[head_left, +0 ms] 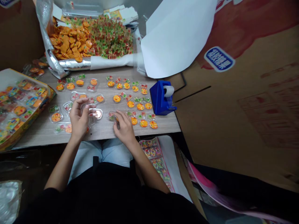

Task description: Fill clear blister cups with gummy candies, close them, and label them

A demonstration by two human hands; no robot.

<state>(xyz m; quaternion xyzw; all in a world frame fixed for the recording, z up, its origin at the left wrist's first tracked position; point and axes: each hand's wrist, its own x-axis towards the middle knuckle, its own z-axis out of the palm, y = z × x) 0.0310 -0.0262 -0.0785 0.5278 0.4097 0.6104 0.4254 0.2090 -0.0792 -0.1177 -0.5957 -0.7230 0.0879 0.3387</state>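
Note:
My left hand (79, 119) has its thumb and curled fingers at the edge of a clear plastic blister shell (99, 114), whose surface catches the light. My right hand (125, 127) bends its fingers down over a small gummy candy pack (111, 116) at the front of the table; its fingertips and thumb close round the pack's orange piece, which they partly hide. Filled packs with a round orange gummy (143, 123) and red or green gummies stand in rows to the right. More packs, such as one with an orange gummy (56, 117), lie around my left hand.
A foil-lined box at the back holds loose orange gummies (70, 42) and red-green gummies (112, 39). A blue tape dispenser (161, 98) stands at the table's right end, beside a large cardboard box (233, 109). An open display box (28, 119) of packs sits at left.

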